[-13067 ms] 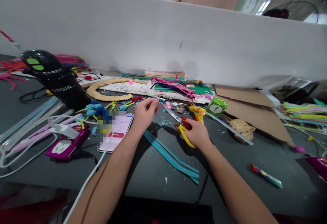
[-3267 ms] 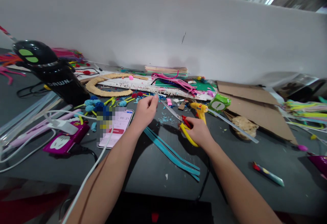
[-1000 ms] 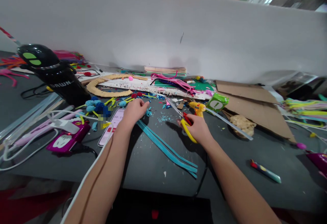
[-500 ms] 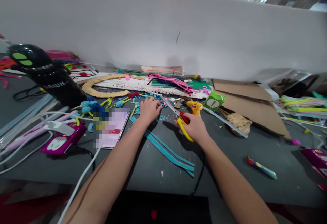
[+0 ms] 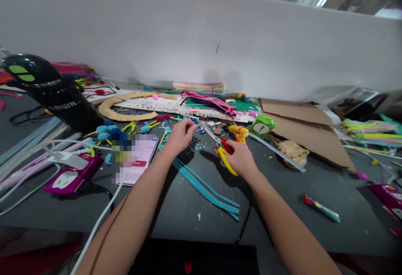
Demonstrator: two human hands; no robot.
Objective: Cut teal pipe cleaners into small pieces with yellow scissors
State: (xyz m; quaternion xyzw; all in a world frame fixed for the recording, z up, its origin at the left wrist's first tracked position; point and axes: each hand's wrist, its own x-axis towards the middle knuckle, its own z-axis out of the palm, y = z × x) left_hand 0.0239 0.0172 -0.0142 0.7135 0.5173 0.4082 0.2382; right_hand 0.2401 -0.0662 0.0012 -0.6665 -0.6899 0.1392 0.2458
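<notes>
Scissors with yellow and red handles [image 5: 226, 163] are gripped in my right hand [image 5: 240, 158]. Their blades point away to the upper left and look closed or nearly so. My left hand [image 5: 179, 136] is closed near the blade tips, thumb and fingers drawn together. Whatever they pinch, if anything, is hidden. Light-blue fuzzy strips, like pipe cleaners [image 5: 202, 186], lie on the table and run from beneath my left forearm toward me. Small blue clippings [image 5: 201, 146] are scattered between my hands. Just beyond my right hand sits a yellow glue gun [image 5: 239, 132] with a clear glue stick [image 5: 276, 151] in it.
Left of my arm lie a phone [image 5: 141, 162], a purple power strip [image 5: 73, 174] and a black bottle [image 5: 63, 103]. Blue and yellow fuzzy pieces [image 5: 106, 132] lie behind the phone. Cardboard sheets [image 5: 310, 137], a crumpled tan lump [image 5: 292, 154] and a small tube [image 5: 320, 208] are to the right.
My left hand has shifted slightly left and turned, with its fingers drawn closer together. My right hand and the scissors stay in nearly the same place.
</notes>
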